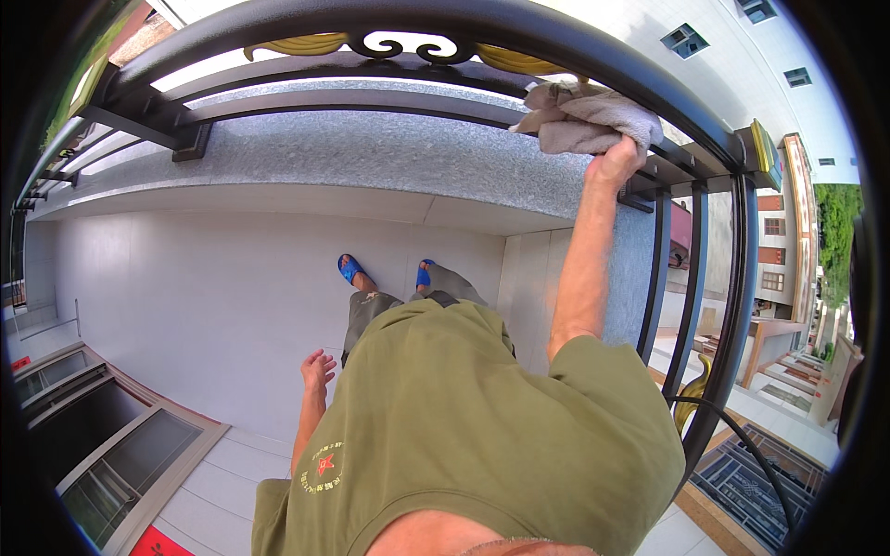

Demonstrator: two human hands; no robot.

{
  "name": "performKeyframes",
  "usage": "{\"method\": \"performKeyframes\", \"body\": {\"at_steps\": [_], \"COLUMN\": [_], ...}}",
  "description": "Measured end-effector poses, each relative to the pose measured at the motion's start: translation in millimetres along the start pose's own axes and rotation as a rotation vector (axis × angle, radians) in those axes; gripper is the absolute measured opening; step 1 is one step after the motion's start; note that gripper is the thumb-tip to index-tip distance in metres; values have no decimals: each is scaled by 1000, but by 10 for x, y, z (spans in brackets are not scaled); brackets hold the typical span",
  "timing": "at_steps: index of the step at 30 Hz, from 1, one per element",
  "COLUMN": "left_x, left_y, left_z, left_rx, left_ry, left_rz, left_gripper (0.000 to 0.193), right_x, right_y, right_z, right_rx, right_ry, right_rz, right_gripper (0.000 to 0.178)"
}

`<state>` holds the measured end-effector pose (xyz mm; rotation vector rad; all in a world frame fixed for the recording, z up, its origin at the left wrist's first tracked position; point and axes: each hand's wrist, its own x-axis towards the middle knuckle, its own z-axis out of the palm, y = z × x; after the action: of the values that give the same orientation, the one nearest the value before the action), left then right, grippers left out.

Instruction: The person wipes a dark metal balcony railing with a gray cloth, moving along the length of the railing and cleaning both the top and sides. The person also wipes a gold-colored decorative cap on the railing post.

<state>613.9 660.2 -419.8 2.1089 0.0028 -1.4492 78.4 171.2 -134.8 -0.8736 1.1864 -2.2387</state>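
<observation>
We stretch our right arm (582, 259) up and forward, well away from the body, the elbow almost straight and the forearm bare beyond the green shirt (464, 398). At its end, the right hand (616, 167) is bent over at the railing (417, 17), near the corner, its fingers gripping a pale cloth (579, 130); the folds hide most of the fingertips. The cloth lies bunched against the upper bars, above the grey ledge (371, 148), just beside a gold ornament (519, 61). Our left arm (310, 422) hangs beside the body, the left hand (317, 371) loose above the floor (185, 306), its fingers slack and lightly curled.
</observation>
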Motion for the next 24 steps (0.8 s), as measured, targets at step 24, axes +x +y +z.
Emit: {"method": "performKeyframes", "body": {"at_steps": [24], "left_x": [-828], "left_y": [2998], "left_z": [693], "left_rx": [334], "left_ry": [-232], "left_rz": [740], "left_gripper": [44], "right_x": [1651], "right_y": [-64], "right_z": [-1736], "right_rx": [-1756], "right_ry": [-28], "right_rz": [-397], "right_gripper": [33]}}
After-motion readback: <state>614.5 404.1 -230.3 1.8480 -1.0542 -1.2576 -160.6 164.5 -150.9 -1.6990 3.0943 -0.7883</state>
